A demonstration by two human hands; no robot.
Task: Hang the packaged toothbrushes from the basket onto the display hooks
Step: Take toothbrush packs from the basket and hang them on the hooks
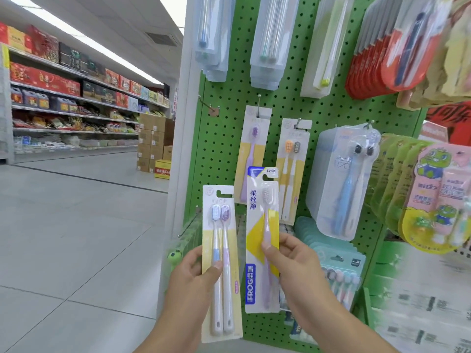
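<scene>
The left hand (196,266) is pinching a twin toothbrush pack (220,253) upright, while the right hand (290,258) is gripping a single toothbrush pack (262,240) beside it, both before the green pegboard (221,138) and its hooks (259,104).

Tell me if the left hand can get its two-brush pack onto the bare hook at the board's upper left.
Probably yes: the left hand grips the two-brush pack, and nothing hangs before the bare hook.
</scene>
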